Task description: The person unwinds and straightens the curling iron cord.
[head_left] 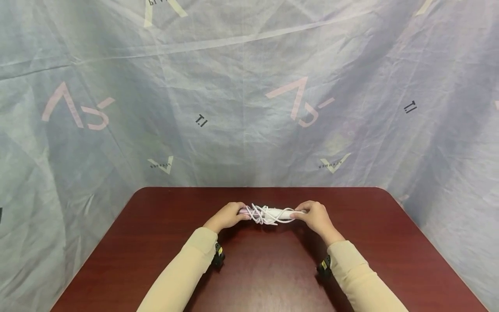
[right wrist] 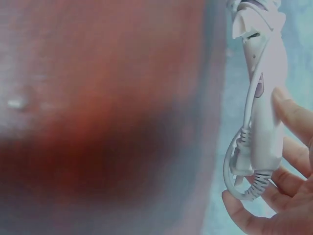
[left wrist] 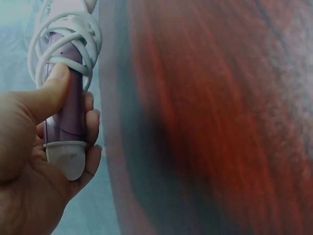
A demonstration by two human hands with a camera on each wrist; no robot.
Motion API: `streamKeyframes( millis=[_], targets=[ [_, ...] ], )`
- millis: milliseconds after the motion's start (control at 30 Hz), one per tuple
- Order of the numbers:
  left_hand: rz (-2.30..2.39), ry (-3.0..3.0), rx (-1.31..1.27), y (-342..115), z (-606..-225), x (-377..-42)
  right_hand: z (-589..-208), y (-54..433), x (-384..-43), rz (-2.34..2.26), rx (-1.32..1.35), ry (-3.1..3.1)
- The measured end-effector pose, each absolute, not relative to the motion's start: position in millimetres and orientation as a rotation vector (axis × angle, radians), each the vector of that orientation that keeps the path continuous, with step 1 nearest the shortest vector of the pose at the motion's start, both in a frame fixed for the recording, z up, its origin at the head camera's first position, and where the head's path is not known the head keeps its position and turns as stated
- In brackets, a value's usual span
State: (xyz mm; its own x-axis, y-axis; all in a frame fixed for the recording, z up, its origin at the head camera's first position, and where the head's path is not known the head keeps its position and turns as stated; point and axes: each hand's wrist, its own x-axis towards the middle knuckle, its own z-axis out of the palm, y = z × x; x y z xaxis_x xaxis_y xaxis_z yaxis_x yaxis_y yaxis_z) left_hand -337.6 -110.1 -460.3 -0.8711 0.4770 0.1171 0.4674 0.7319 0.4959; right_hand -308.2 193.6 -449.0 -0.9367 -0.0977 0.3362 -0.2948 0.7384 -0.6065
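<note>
A hair styling iron [head_left: 276, 213] is held level above the table between both hands. It has a white handle [right wrist: 268, 112], a purple barrel [left wrist: 72, 112] and a white end cap [left wrist: 69, 159]. Loops of its white cord [left wrist: 73, 36] wind around the barrel. My left hand [head_left: 229, 214] grips the barrel end, its thumb pressed near the cord loops and its fingers curled behind. At the other end, my right hand [head_left: 315, 217] holds the handle between thumb and fingers. The plug [right wrist: 242, 157] lies alongside the handle, near the cord's ribbed base.
Below the hands stretches a dark red-brown wooden table [head_left: 265, 268] with rounded far corners. A grey printed cloth [head_left: 241, 86] hangs behind it and along both sides. Black wrist devices [head_left: 218, 255] sit under the sleeves.
</note>
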Motion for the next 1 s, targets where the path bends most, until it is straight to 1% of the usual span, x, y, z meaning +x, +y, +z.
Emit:
streamKeyframes(
  millis=[333, 600, 733, 867, 1000],
  targets=[
    [0.801, 2.887, 0.858, -109.8, -438.4, -331.7, -403.2, 193.7, -307.1, 0.962, 0.330, -2.690],
    [0.849, 2.934, 0.930, -111.8, -430.2, -323.6, -376.6, 189.3, -299.3, 0.967, 0.329, -2.681],
    [0.915, 2.979, 0.928, -111.8, -432.8, -319.2, -369.3, 188.0, -299.0, 1.000, 0.350, -2.624],
    [0.963, 3.020, 0.924, -113.1, -435.5, -314.4, -367.4, 189.1, -300.5, 1.126, 0.387, -2.510],
    [1.013, 3.068, 0.934, -114.8, -435.2, -312.9, -364.9, 192.2, -301.5, 1.250, 0.365, -2.394]
  ],
)
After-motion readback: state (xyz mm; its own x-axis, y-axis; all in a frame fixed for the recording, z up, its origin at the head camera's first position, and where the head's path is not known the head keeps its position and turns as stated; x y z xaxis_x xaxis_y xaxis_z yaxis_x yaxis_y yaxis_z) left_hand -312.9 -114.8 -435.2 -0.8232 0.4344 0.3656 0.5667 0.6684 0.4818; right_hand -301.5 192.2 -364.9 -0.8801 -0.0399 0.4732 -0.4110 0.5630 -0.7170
